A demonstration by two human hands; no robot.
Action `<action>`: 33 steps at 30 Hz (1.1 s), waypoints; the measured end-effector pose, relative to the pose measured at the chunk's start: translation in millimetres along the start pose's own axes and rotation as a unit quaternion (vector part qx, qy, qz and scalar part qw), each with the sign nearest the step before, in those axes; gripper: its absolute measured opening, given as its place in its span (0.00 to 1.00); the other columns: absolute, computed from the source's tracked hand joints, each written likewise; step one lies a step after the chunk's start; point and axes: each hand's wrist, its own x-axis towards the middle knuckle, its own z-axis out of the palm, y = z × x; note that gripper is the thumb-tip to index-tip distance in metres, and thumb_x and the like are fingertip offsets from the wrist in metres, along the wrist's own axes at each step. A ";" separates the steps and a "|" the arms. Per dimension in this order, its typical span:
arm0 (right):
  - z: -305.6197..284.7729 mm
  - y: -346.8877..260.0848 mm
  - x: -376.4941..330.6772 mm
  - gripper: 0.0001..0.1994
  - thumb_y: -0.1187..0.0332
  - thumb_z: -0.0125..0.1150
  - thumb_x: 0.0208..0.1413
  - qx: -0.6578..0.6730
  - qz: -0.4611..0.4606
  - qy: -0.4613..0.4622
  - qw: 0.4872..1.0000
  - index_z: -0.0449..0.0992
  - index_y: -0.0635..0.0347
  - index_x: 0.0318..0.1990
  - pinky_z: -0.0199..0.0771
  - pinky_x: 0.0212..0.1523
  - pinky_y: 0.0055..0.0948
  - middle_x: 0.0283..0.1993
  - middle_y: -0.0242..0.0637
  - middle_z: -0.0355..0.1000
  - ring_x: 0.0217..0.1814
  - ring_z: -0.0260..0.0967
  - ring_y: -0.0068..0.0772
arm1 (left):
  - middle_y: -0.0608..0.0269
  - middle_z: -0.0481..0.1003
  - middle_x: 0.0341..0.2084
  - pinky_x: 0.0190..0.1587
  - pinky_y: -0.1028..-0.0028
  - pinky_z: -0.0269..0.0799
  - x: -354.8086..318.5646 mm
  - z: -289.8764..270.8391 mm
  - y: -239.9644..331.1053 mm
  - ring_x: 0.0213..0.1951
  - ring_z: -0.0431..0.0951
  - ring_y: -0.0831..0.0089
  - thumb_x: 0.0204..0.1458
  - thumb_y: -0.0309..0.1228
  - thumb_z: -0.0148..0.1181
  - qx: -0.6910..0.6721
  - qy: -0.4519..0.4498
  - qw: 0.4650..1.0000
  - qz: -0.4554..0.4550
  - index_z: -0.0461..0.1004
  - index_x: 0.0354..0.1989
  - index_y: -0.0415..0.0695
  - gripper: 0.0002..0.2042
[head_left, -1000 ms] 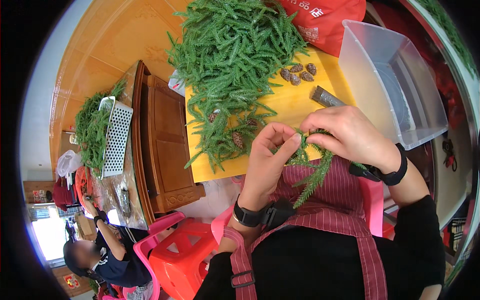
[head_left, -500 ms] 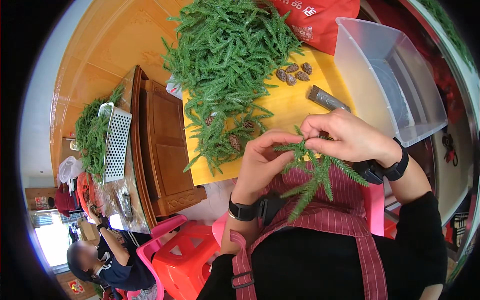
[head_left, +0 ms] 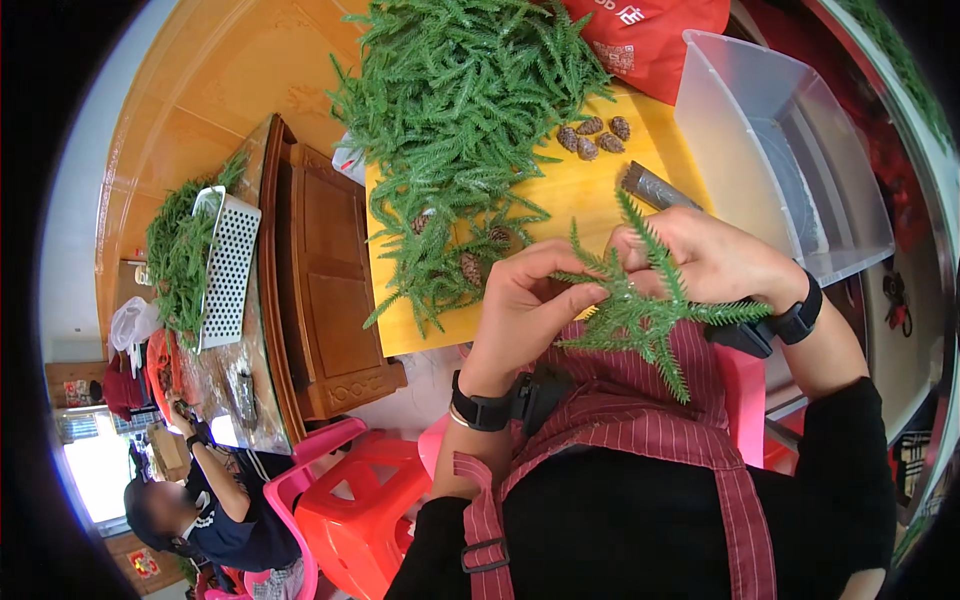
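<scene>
In front of my apron I hold a green artificial pine sprig point(head_left: 650, 318) with several needle branches fanning out. My left hand point(head_left: 530, 300) pinches it from the left, thumb and forefinger pressed together near its centre. The fingers of my right hand point(head_left: 715, 255) are curled round its other side, partly behind the branches. What lies inside the right fingers is hidden. Just beyond that hand, a dark grey cylindrical bundle point(head_left: 662, 190) with a ragged end lies on the yellow table point(head_left: 590, 210). Several brown pine cones point(head_left: 588, 147) are grouped farther back.
A large heap of green sprigs point(head_left: 460, 100) covers the table's left and back, with pine cones point(head_left: 470, 267) among its near sprigs. A clear plastic bin point(head_left: 740, 170) and red bag point(head_left: 650, 45) stand at right. Left are a red stool point(head_left: 350, 510), white perforated basket point(head_left: 230, 270) and seated person point(head_left: 235, 500).
The sprig has turned in my hands: its branches, which hung downward, now spread up and to the right. My right hand's fingers have curled in more.
</scene>
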 end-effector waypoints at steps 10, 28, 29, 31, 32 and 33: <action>10.5 4.8 0.2 0.04 0.76 0.55 0.47 0.162 0.032 -0.001 0.986 0.66 0.62 0.26 0.54 0.25 0.17 0.22 0.22 0.60 0.25 0.54 0.12 | 0.65 0.74 0.30 0.36 0.81 0.69 2.4 1.7 15.5 0.32 0.73 0.79 0.42 0.20 0.62 -0.081 0.003 0.990 -0.117 0.72 0.32 0.36 0.08; 17.1 24.0 -4.0 0.07 0.73 0.63 0.46 0.330 0.096 0.027 0.939 0.72 0.63 0.31 0.67 0.28 0.19 0.26 0.28 0.70 0.29 0.66 0.18 | 0.61 0.74 0.34 0.44 0.74 0.66 0.7 -6.7 -8.0 0.38 0.73 0.73 0.43 0.25 0.63 -0.234 -0.041 0.957 -0.164 0.71 0.37 0.37 0.13; 17.0 26.2 -4.3 0.07 0.73 0.63 0.46 0.322 0.102 0.023 0.941 0.72 0.62 0.31 0.66 0.28 0.18 0.26 0.27 0.69 0.29 0.66 0.17 | 0.61 0.74 0.34 0.44 0.74 0.66 1.0 -6.6 -8.6 0.38 0.73 0.73 0.43 0.25 0.63 -0.234 -0.042 0.957 -0.165 0.71 0.37 0.37 0.13; 18.1 25.1 -3.3 0.07 0.73 0.63 0.46 0.332 0.091 0.023 0.939 0.72 0.62 0.31 0.66 0.28 0.17 0.26 0.27 0.69 0.28 0.65 0.16 | 0.62 0.74 0.34 0.44 0.74 0.66 0.7 -8.5 -11.5 0.38 0.73 0.74 0.43 0.26 0.62 -0.236 -0.042 0.958 -0.158 0.70 0.37 0.38 0.12; 18.7 23.8 -2.6 0.07 0.73 0.63 0.46 0.341 0.079 0.024 0.936 0.72 0.61 0.32 0.65 0.28 0.16 0.26 0.26 0.69 0.28 0.65 0.16 | 0.62 0.74 0.34 0.44 0.74 0.66 0.4 -9.9 -13.5 0.38 0.73 0.74 0.43 0.26 0.62 -0.236 -0.041 0.958 -0.158 0.70 0.37 0.38 0.12; 18.8 19.3 -1.9 0.07 0.73 0.63 0.46 0.341 0.079 0.023 0.936 0.72 0.61 0.32 0.65 0.28 0.16 0.26 0.26 0.69 0.28 0.65 0.16 | 0.62 0.74 0.35 0.44 0.74 0.66 0.3 -12.0 -16.0 0.38 0.73 0.74 0.44 0.26 0.62 -0.227 -0.037 0.960 -0.162 0.70 0.38 0.38 0.13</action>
